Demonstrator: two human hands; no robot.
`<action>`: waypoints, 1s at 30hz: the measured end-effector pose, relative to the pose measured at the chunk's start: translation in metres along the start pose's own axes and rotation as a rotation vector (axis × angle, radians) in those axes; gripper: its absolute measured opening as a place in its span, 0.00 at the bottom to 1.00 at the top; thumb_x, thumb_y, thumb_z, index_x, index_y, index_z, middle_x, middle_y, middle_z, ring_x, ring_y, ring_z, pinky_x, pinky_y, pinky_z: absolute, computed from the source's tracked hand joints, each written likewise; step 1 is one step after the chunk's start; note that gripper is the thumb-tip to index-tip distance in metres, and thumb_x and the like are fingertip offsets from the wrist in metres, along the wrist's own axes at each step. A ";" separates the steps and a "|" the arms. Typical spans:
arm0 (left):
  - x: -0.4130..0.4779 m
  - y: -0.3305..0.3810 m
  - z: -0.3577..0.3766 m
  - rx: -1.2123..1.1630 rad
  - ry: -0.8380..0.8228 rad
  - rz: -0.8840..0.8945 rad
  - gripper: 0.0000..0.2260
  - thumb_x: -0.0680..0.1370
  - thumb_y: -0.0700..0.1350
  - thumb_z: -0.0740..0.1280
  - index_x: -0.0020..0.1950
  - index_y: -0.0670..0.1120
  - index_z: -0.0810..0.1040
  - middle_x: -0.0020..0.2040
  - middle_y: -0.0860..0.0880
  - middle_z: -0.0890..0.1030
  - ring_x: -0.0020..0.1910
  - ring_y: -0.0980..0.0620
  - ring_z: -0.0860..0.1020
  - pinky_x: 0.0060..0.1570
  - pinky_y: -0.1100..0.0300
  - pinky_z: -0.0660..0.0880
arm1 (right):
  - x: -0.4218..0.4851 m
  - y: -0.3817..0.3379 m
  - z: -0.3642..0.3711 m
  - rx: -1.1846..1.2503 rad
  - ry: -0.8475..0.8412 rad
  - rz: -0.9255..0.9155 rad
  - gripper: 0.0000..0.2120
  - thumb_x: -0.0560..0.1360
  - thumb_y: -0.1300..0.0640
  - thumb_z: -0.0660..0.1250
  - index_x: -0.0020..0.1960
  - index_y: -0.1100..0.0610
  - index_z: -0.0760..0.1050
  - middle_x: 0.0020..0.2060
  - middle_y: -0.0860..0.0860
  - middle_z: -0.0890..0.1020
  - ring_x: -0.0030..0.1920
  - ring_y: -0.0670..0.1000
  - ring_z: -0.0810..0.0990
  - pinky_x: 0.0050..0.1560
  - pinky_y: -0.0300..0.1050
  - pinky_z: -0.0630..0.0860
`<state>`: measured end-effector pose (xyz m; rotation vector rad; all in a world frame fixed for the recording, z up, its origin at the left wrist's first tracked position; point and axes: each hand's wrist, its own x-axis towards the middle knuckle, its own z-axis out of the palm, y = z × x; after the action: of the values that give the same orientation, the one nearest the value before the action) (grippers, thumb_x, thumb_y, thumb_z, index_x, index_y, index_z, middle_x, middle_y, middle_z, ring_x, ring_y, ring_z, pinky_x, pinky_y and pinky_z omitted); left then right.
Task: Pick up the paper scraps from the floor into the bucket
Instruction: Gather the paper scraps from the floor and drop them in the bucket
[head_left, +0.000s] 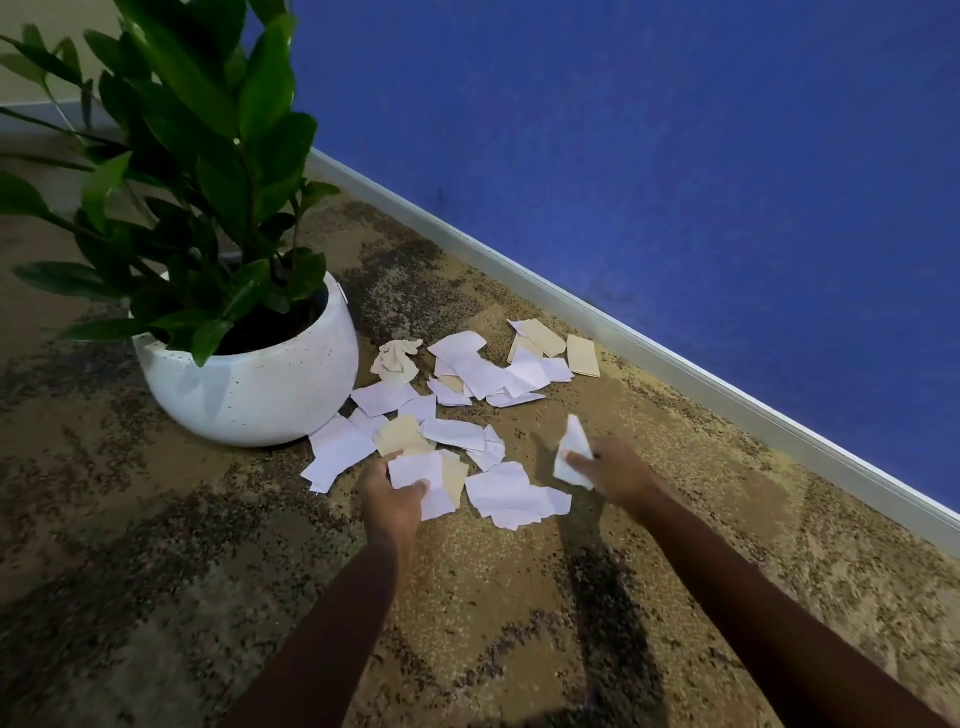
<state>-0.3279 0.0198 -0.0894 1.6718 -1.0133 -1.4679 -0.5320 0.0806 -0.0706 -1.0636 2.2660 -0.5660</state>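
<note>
Several white and tan paper scraps (483, 374) lie scattered on the patterned carpet between a plant pot and the wall. My left hand (392, 501) pinches a white scrap (421, 480) with a tan piece behind it, just above the floor. My right hand (618, 475) holds a folded white scrap (574, 452) lifted off the carpet. More white scraps (511, 496) lie flat between my two hands. A crumpled tan wad (396, 358) sits beside the pot. No bucket is in view.
A round white pot (254, 384) with a tall green plant (208, 171) stands left of the scraps, some touching its base. A blue wall (675, 156) with a white baseboard (649, 343) runs diagonally on the right. Brown speckled carpet (493, 623) spreads toward me.
</note>
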 end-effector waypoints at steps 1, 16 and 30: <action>0.002 0.000 -0.001 -0.017 0.003 -0.013 0.22 0.73 0.28 0.67 0.66 0.33 0.70 0.65 0.34 0.74 0.65 0.37 0.74 0.62 0.47 0.72 | -0.005 -0.006 0.007 0.064 -0.064 0.021 0.16 0.78 0.57 0.62 0.55 0.71 0.75 0.41 0.60 0.78 0.31 0.49 0.73 0.29 0.36 0.68; 0.003 0.013 -0.035 0.030 -0.088 -0.021 0.20 0.75 0.29 0.65 0.68 0.35 0.70 0.66 0.37 0.74 0.66 0.38 0.73 0.65 0.48 0.72 | -0.031 -0.057 0.053 -0.057 0.033 -0.105 0.13 0.73 0.63 0.68 0.56 0.64 0.78 0.54 0.60 0.82 0.44 0.49 0.73 0.35 0.35 0.66; 0.020 0.071 -0.185 0.490 -0.164 0.234 0.17 0.73 0.28 0.65 0.62 0.31 0.74 0.51 0.42 0.75 0.54 0.47 0.75 0.47 0.61 0.67 | -0.094 -0.185 0.087 -0.036 -0.078 -0.419 0.03 0.71 0.64 0.69 0.42 0.58 0.77 0.38 0.54 0.76 0.37 0.48 0.72 0.29 0.32 0.61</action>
<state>-0.1511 -0.0308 -0.0120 1.6964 -1.7057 -1.2821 -0.3245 0.0336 0.0013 -1.5656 1.9985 -0.6374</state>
